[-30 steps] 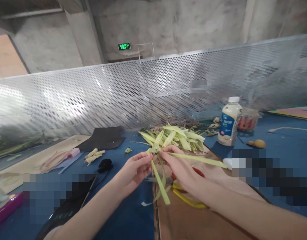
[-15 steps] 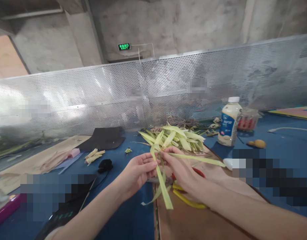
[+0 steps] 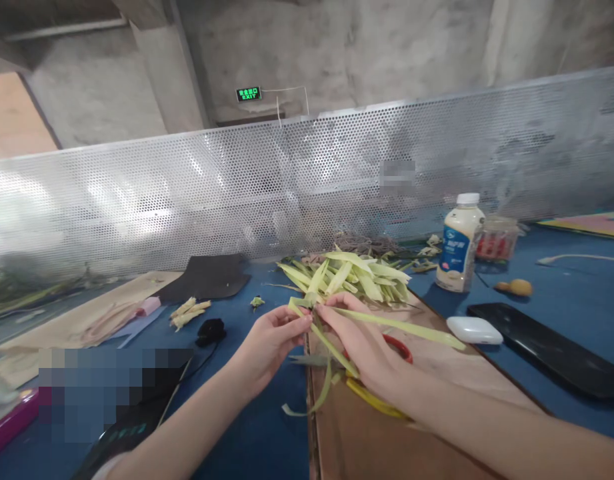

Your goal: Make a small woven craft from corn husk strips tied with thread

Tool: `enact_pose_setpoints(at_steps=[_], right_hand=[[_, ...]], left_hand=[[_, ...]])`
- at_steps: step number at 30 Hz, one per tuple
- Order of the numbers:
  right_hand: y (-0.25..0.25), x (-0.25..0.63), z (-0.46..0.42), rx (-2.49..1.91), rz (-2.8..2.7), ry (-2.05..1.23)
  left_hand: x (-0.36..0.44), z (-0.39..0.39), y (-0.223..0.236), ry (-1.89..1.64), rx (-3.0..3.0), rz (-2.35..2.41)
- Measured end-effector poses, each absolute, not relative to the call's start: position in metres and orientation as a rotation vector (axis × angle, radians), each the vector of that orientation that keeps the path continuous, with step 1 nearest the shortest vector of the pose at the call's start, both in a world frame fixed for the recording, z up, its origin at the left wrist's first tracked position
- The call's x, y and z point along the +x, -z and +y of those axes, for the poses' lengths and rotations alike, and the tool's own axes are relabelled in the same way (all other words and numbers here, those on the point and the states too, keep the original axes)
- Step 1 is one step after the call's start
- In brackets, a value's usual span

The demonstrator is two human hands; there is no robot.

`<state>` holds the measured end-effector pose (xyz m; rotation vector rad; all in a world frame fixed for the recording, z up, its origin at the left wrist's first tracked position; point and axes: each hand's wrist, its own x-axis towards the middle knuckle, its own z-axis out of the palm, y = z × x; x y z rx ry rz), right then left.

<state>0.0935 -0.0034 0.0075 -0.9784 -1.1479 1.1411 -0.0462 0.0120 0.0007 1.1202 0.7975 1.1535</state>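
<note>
The left hand point(image 3: 271, 343) pinched a crossing of flat, pale green leaf strips point(image 3: 331, 348) between thumb and fingers, and the right hand point(image 3: 355, 333) gripped the same crossing with its fingertips from the right. The strips were held above the near-left edge of a flat brown board point(image 3: 367, 443); one stretched right toward a glossy white rounded case point(image 3: 474, 330), while another curled down to the left. Metal scissors with red and yellow handles point(image 3: 374, 398) lay below the right hand, partly hidden. Beyond the hands was a heap of pale green leaves point(image 3: 359, 275), with a white-capped bottle with a blue label point(image 3: 455, 250) standing to its right.
</note>
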Motion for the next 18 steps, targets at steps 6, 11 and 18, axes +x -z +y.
enact_pose_setpoints(at_steps=[6,11,18], right_hand=[[-0.0026,0.0896,0.0003,-0.934,-1.054,-1.236],[-0.003,0.0863,-0.0004,-0.843,-1.011,-1.291],[-0.0074,0.0917,-0.002,-0.945,-1.139,-1.237]], left_hand=[[-0.0451,0.0105,-0.0005,-1.199,1.208,0.864],[-0.0454,0.013,0.0017,-1.195,1.2,0.847],[-0.0476,0.0115,-0.0001,-1.156,1.296,0.923]])
